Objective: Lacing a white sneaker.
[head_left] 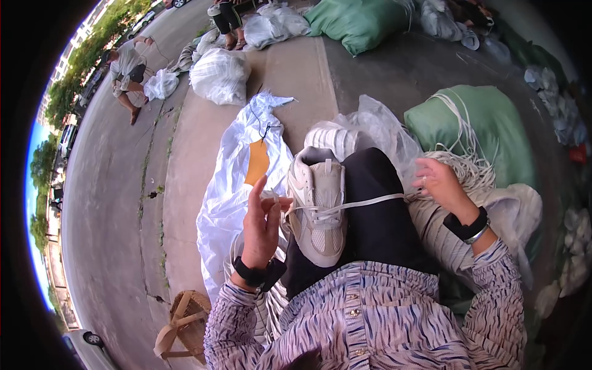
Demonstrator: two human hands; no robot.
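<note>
Resting lengthwise on lap, sneaker [319, 209], toe seemingly nearest

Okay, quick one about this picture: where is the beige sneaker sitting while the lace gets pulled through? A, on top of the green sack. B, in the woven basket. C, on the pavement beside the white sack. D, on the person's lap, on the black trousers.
D: the beige sneaker rests on the black trousers in the lap, with the white lace stretched from it to the right hand and the left hand at its other side.
</note>
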